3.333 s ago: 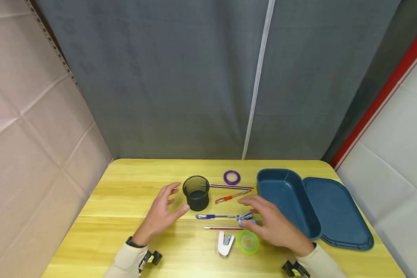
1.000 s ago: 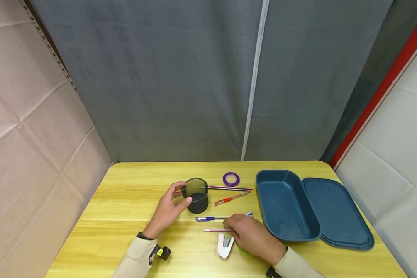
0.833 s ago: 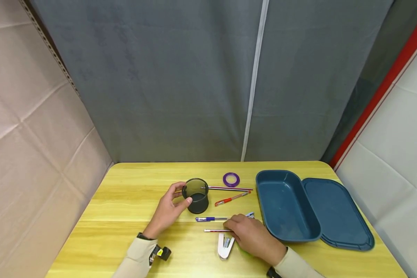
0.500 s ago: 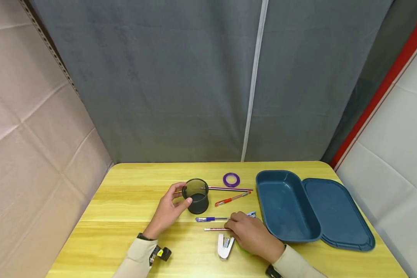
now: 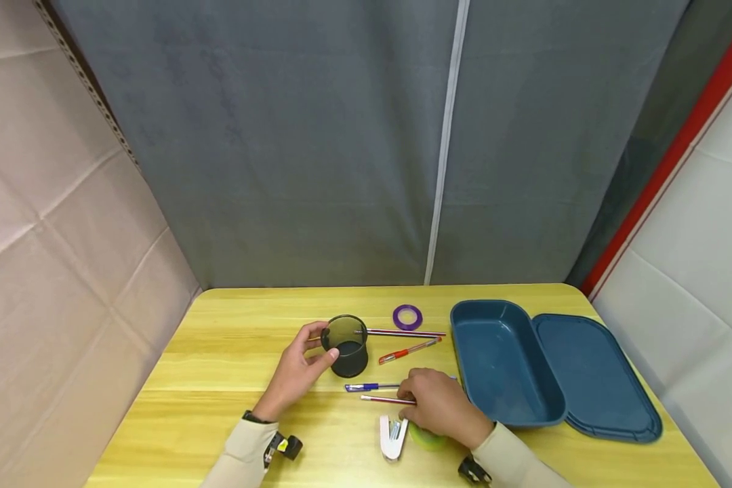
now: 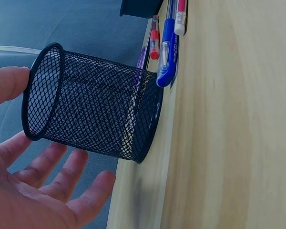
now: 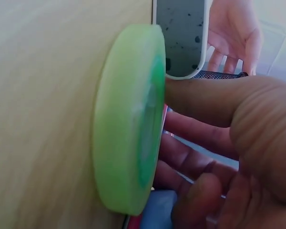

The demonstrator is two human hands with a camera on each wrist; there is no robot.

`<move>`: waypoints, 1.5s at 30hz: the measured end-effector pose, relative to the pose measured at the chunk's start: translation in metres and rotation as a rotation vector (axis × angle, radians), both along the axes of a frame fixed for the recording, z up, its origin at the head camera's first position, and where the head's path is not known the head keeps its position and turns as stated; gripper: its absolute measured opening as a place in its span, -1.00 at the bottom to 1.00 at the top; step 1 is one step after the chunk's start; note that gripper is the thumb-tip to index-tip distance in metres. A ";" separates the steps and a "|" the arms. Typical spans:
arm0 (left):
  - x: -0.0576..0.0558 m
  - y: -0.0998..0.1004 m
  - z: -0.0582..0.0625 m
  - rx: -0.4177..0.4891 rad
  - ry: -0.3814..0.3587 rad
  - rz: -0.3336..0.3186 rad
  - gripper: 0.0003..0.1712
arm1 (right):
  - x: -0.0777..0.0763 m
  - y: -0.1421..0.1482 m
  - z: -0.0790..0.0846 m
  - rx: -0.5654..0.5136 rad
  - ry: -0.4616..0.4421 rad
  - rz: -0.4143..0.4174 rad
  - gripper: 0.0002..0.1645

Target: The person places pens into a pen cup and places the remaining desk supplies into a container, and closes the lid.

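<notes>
In the head view my left hand (image 5: 295,373) holds a black mesh pen cup (image 5: 350,362) by its rim. The left wrist view shows the thumb on one side of the rim and the forefinger at the other, lower fingers spread beside the mesh (image 6: 95,102). My right hand (image 5: 442,403) pinches a dark red pencil (image 5: 381,399), its white eraser end pointing left; the fingers hide the other end. Just beyond lies a capped blue pen (image 5: 362,388), partly covered by that hand. A white stapler (image 5: 392,444) and a green tape roll (image 7: 119,124) lie close below it.
Behind the cup lie pencils (image 5: 405,333), a red pen (image 5: 396,356) and a purple tape roll (image 5: 397,318). At the right stand a deep blue box (image 5: 562,407) and its flat lid (image 5: 598,373). A light blue object (image 7: 158,207) shows under the right hand.
From hovering beside the cup, my left hand has taken hold of it. My right hand has come left onto the pencil, gripped it and shifted it slightly away, tilting it.
</notes>
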State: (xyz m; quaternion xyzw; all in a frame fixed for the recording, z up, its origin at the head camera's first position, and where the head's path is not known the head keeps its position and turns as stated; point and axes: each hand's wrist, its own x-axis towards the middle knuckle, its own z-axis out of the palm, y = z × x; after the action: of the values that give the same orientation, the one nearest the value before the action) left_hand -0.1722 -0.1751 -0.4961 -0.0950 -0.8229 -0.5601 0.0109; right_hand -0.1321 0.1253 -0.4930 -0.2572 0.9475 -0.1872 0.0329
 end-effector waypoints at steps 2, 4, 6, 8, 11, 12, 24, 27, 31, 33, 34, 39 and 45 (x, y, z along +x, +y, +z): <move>0.000 0.000 -0.001 0.000 0.001 0.001 -0.26 | 0.000 -0.001 0.001 -0.011 -0.012 -0.019 -0.78; 0.000 0.000 -0.001 -0.001 0.002 0.004 -0.26 | -0.001 -0.002 0.001 -0.021 -0.022 -0.031 -0.81; 0.000 0.000 -0.001 0.001 0.000 0.009 -0.27 | -0.001 -0.003 0.000 -0.035 -0.037 -0.033 -0.85; 0.000 0.000 -0.001 0.004 -0.006 0.011 -0.27 | -0.002 -0.003 -0.001 -0.062 -0.065 -0.026 -0.89; 0.001 0.000 -0.002 0.008 -0.015 0.012 -0.27 | -0.003 -0.001 -0.004 -0.105 -0.103 -0.009 -0.90; 0.001 0.000 -0.002 0.008 -0.017 0.013 -0.28 | -0.003 -0.001 -0.005 -0.117 -0.111 -0.002 -0.89; 0.001 0.001 -0.002 0.013 -0.009 0.017 -0.27 | -0.003 0.001 -0.006 -0.124 -0.155 0.030 -0.79; 0.001 0.002 -0.002 0.023 -0.010 0.018 -0.27 | -0.002 0.001 -0.005 -0.121 -0.160 0.031 -0.78; 0.001 0.003 -0.002 0.025 -0.014 0.020 -0.27 | -0.003 0.001 -0.003 -0.136 -0.174 0.019 -0.80; 0.000 0.003 -0.002 0.024 -0.007 0.018 -0.28 | -0.003 0.001 -0.001 -0.146 -0.174 0.013 -0.81; 0.000 0.004 -0.002 0.021 -0.002 0.018 -0.29 | -0.003 0.001 0.000 -0.150 -0.175 0.012 -0.82; 0.000 0.006 -0.001 0.004 0.014 0.024 -0.30 | -0.003 0.000 0.003 -0.154 -0.191 0.020 -0.87; -0.001 0.008 0.001 0.010 -0.001 0.025 -0.31 | -0.002 0.001 0.009 -0.152 -0.196 0.025 -0.93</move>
State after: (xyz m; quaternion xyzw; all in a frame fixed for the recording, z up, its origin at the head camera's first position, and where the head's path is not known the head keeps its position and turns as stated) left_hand -0.1730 -0.1675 -0.4955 -0.0843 -0.8213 -0.5639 0.0179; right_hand -0.1337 0.1266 -0.4836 -0.2513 0.9195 -0.2824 0.1079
